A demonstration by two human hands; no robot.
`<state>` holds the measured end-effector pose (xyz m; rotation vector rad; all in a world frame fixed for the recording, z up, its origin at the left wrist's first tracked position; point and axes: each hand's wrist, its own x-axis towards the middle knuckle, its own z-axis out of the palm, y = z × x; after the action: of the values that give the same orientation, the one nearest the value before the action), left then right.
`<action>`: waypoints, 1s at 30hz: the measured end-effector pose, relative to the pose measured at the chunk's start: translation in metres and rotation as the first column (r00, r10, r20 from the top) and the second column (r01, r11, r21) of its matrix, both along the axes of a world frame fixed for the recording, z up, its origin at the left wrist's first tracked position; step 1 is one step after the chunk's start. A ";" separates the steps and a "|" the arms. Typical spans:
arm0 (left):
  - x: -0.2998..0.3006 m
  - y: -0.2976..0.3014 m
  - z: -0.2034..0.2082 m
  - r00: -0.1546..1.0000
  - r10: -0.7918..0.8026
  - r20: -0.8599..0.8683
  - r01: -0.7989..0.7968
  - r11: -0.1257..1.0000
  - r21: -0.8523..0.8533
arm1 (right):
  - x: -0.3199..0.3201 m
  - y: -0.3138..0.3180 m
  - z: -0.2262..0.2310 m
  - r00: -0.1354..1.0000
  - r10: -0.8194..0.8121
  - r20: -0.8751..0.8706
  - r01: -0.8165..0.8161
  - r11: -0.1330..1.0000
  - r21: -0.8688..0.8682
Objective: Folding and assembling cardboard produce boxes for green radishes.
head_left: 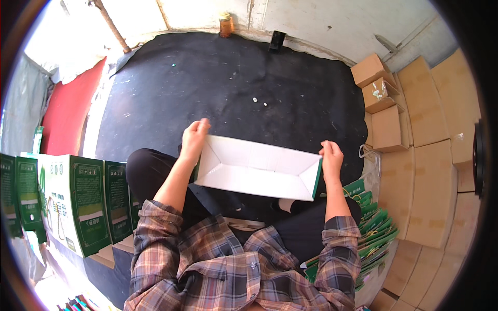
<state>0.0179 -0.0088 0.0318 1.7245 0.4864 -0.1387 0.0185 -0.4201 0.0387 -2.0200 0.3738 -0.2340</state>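
Across my lap, an opened paper gift bag (254,173) lies with its mouth facing up, showing a plain white inside and green narrow ends. My left hand (194,139) pinches its far left corner. The fingers of my right hand (331,155) are closed on the far right corner. The outside of the bag's long sides is hidden. To my left stand several green and white gift bags (91,207), one with a cord handle in sight. By my right knee is a stack of flattened green bags (376,228) with cords.
A black sheet (218,88) covers the floor ahead, with small white scraps on it. Cardboard boxes (425,192) are piled along the right. Near the far wall stand an amber jar (225,27) and a small black object (277,41). A red panel (72,111) lies at left.
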 end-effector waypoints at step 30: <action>-0.040 0.022 -0.054 0.953 -0.031 -0.302 -0.058 0.958 -0.281 | -0.042 -0.013 -0.066 0.821 0.190 -0.538 -0.016 0.950 0.311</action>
<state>-0.0225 0.0134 -0.0225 1.4176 0.6700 -0.4500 -0.0237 -0.4326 -0.0268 -1.7701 0.6239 0.4849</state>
